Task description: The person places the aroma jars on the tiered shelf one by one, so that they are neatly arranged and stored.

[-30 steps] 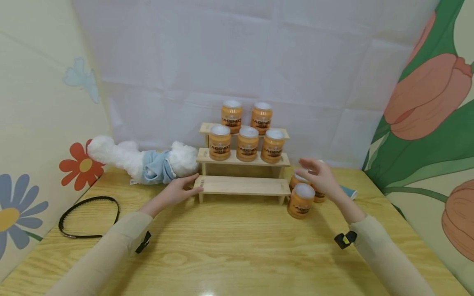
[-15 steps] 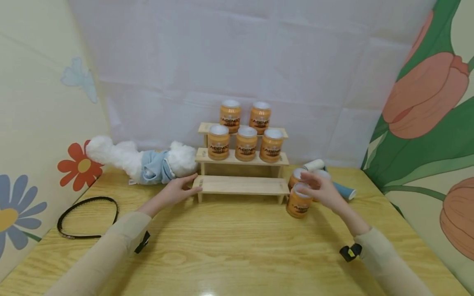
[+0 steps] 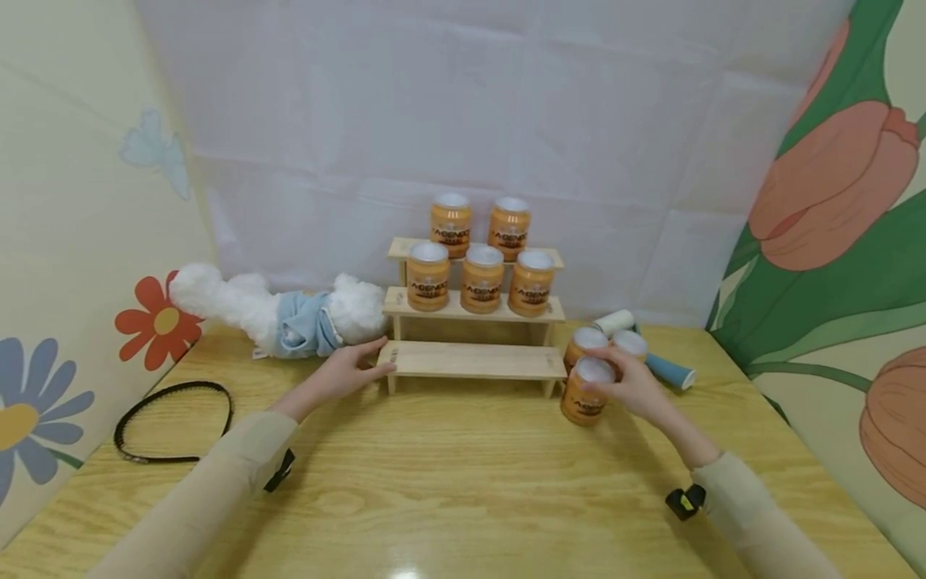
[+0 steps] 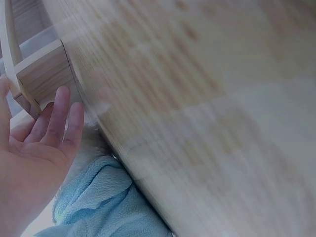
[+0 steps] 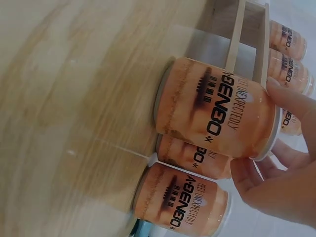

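Observation:
My right hand (image 3: 637, 388) holds the front orange can (image 3: 584, 396) near its white top, at the right end of the wooden rack. In the right wrist view, the thumb and fingers of the hand (image 5: 281, 182) lie on either side of the upright can (image 5: 217, 108). Two more cans, one of them at the back right (image 3: 629, 346), stand close behind it. My left hand (image 3: 340, 378) touches the left end of the lowest shelf (image 3: 473, 359), fingers relaxed. In the left wrist view this hand (image 4: 39, 158) is beside the rack's end (image 4: 47, 74).
Three cans stand on the middle shelf (image 3: 473, 312), two on the top one (image 3: 473, 256). A white plush toy in blue cloth (image 3: 307, 326) lies left of the rack, a black hoop (image 3: 174, 384) nearer the left edge. A blue roller (image 3: 669, 371) lies behind the right hand.
My right hand has come down from above the loose cans and taken hold of the front one. The left hand has stayed at the rack's left end.

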`<state>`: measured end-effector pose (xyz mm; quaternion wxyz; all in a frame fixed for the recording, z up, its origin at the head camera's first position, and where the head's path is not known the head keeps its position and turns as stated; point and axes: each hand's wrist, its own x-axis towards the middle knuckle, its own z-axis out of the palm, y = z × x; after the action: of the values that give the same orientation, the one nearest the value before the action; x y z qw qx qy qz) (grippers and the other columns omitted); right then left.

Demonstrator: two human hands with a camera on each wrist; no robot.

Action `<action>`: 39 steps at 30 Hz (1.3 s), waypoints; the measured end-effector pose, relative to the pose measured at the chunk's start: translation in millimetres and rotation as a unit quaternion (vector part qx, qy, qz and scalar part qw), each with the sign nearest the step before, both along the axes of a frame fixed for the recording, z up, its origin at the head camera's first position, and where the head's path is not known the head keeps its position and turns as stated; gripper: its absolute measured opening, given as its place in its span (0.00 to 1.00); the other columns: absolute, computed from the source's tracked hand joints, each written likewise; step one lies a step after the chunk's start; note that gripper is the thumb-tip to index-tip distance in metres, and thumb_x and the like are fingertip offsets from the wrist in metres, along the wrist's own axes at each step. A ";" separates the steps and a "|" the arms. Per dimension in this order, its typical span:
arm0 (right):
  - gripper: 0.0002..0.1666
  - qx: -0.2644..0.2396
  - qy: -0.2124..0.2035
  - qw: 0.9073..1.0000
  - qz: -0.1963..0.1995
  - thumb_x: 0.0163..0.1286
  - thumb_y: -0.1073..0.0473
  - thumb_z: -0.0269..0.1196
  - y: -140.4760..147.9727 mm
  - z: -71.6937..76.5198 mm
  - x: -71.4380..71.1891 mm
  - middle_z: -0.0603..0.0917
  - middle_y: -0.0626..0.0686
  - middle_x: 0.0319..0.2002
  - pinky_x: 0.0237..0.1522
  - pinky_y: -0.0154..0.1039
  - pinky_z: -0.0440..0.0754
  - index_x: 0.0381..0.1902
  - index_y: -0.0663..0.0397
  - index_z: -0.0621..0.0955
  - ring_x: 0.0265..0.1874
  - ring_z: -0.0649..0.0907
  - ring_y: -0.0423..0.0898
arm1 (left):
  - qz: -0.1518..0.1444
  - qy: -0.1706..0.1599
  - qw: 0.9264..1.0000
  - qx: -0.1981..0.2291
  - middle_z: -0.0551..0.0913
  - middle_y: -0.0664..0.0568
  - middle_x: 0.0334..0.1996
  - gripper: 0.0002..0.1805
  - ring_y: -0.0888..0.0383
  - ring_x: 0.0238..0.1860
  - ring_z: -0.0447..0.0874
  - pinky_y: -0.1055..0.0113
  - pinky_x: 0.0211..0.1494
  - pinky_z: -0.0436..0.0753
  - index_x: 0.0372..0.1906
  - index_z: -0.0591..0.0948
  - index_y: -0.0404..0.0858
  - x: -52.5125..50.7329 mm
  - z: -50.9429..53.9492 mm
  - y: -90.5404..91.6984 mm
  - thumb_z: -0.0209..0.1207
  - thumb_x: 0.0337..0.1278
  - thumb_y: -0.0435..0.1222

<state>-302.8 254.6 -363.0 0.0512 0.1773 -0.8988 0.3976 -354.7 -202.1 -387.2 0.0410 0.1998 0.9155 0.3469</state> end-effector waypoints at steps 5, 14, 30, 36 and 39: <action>0.37 -0.001 0.007 1.000 -0.023 0.58 0.56 0.69 -1.2 -3.9 1.5 0.68 0.66 0.64 0.56 0.59 0.71 0.63 0.63 0.71 0.63 0.67 0.64 | -0.001 0.007 1.000 -0.005 0.65 0.32 0.65 0.42 0.57 0.24 0.75 0.65 0.29 0.73 0.72 0.56 0.32 -0.7 0.2 -0.6 0.54 0.62 0.53; 0.44 0.009 -0.021 0.999 -0.048 0.58 0.52 0.69 2.6 -8.6 5.4 0.74 0.68 0.58 0.49 0.52 0.77 0.66 0.68 0.65 0.53 0.77 0.61 | -0.001 0.001 1.000 -0.003 0.65 0.32 0.65 0.42 0.61 0.17 0.66 0.65 0.27 0.72 0.72 0.56 0.32 0.0 -0.4 0.7 0.54 0.62 0.53; 0.40 0.011 -0.057 0.994 -0.088 0.56 0.45 0.69 1.3 -4.0 13.6 0.80 0.63 0.49 0.38 0.40 0.80 0.59 0.64 0.73 0.43 0.81 0.52 | -0.014 0.021 1.000 -0.002 0.78 0.32 0.49 0.44 0.61 0.22 0.74 0.66 0.27 0.73 0.71 0.57 0.29 -0.8 1.6 1.9 0.53 0.62 0.56; 0.38 0.007 -0.050 0.996 -0.074 0.56 0.43 0.69 -5.9 6.6 17.8 0.81 0.60 0.49 0.37 0.39 0.79 0.60 0.58 0.74 0.42 0.81 0.50 | -0.003 0.009 1.000 -0.012 0.63 0.31 0.66 0.43 0.51 0.42 0.82 0.65 0.35 0.76 0.72 0.56 0.32 -1.2 0.2 -0.1 0.53 0.62 0.55; 0.38 -0.004 -0.036 0.997 -0.065 0.57 0.45 0.69 -10.8 12.5 18.5 0.81 0.60 0.48 0.36 0.38 0.79 0.60 0.59 0.73 0.41 0.81 0.49 | -0.003 0.004 1.000 -0.013 0.64 0.32 0.66 0.42 0.51 0.41 0.82 0.65 0.34 0.76 0.72 0.56 0.33 -1.6 -0.7 -0.5 0.54 0.62 0.54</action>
<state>-284.3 243.8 -350.5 0.0450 0.1038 -0.9081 0.4032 -356.3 -202.6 -387.9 0.0406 0.2030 0.9195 0.3342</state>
